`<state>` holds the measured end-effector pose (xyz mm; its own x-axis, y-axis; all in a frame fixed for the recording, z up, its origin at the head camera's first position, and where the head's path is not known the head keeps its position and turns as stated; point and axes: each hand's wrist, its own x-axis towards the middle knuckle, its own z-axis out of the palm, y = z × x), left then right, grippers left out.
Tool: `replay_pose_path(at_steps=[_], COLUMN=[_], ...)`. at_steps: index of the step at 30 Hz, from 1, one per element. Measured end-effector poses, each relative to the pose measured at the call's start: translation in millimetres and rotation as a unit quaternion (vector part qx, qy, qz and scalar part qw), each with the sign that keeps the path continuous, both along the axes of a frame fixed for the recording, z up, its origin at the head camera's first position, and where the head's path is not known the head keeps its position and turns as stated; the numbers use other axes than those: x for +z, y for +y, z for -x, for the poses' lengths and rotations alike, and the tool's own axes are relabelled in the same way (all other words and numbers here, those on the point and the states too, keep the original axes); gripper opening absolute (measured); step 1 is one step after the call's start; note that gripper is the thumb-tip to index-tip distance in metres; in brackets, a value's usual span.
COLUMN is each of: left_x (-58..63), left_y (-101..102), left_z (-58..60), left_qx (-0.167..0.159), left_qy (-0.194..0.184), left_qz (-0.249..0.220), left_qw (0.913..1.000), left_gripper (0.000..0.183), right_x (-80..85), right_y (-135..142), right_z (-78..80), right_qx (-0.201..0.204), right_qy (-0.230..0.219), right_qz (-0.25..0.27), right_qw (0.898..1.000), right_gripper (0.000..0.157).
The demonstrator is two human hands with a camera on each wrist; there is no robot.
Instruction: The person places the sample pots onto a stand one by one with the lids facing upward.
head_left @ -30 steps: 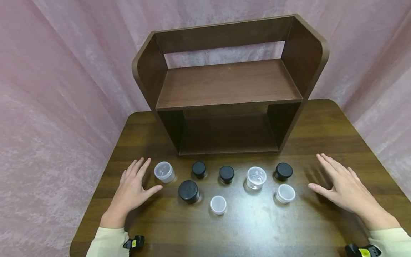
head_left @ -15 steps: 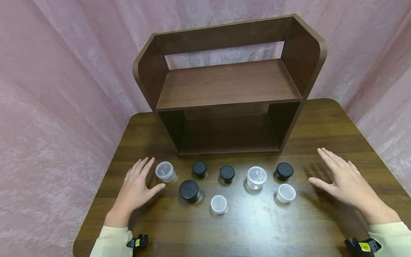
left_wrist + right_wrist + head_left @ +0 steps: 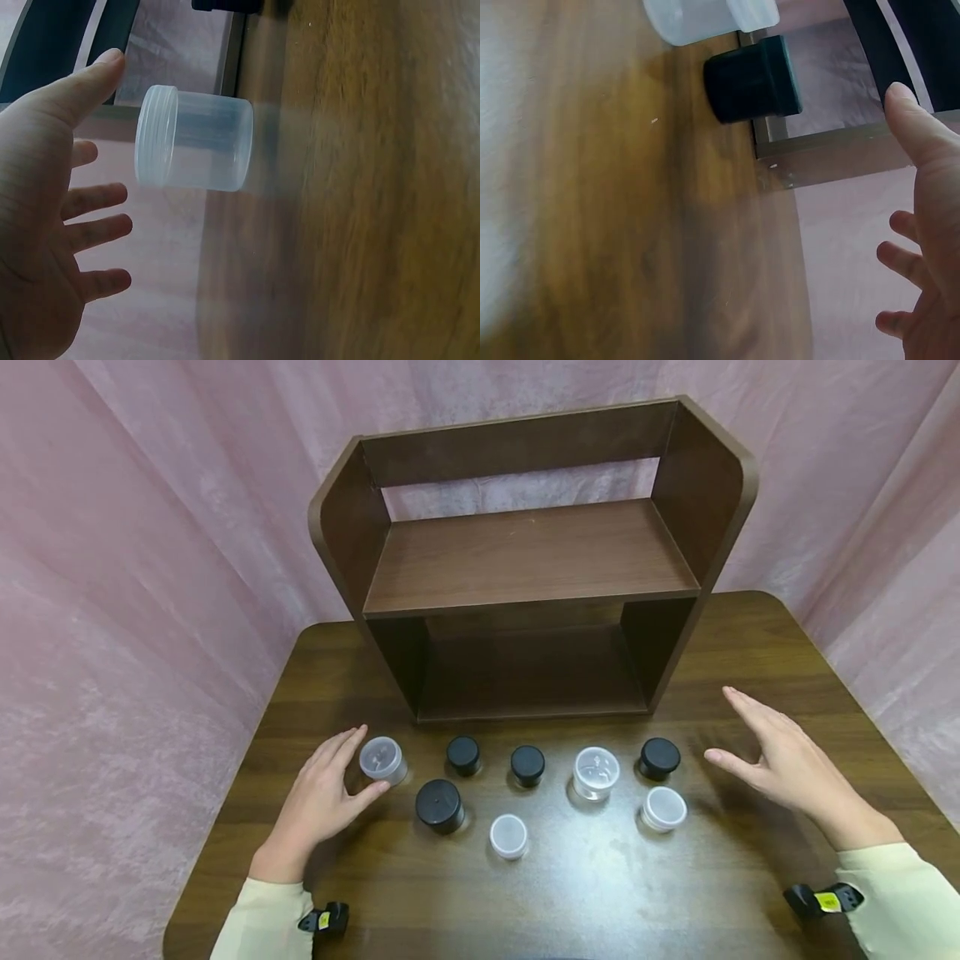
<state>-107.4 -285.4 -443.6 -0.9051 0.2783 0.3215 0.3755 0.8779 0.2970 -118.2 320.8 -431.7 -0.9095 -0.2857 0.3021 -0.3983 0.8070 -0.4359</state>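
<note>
My left hand (image 3: 318,797) hovers just left of a translucent lidded jar (image 3: 383,761), thumb and fingers spread around its near side. In the left wrist view a gap shows between the fingers and that clear jar (image 3: 199,139). Over the table's right part my right hand (image 3: 787,764) is held with fingers extended, holding nothing. Nearest to it stand a black-lidded jar (image 3: 660,758) and a white-lidded jar (image 3: 663,809). The right wrist view has the dark jar (image 3: 750,81) apart from the thumb.
A brown two-tier shelf (image 3: 532,556) stands at the back of the wooden table (image 3: 420,910). Between the hands are a large black jar (image 3: 440,806), small black-lidded jars (image 3: 463,755), a clear jar (image 3: 596,772) and a small white-lidded jar (image 3: 509,837). A pink curtain (image 3: 150,568) hangs behind.
My left hand has moved right, closer to the translucent jar. My right hand has shifted left and slightly forward. The jars stay where they were.
</note>
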Motion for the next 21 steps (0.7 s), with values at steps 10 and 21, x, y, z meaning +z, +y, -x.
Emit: replay_pose_path(at_steps=[10,21], left_x=[-0.9,-8.6], left_y=[7,10], left_z=[4.1,9.5], left_qx=[0.011,0.006], left_qy=[-0.045,-0.049], left_qz=[-0.039,-0.087], left_qw=[0.9982,0.9950], left_gripper=[0.089,0.084], right_x=[-8.6,-31.6], right_y=[-12,-24], right_z=[36.3,81.9], right_qx=[-0.046,-0.022], right_qy=[-0.086,-0.134], right_qz=[0.085,0.181], right_qw=[0.992,0.974], right_gripper=[0.071,0.062])
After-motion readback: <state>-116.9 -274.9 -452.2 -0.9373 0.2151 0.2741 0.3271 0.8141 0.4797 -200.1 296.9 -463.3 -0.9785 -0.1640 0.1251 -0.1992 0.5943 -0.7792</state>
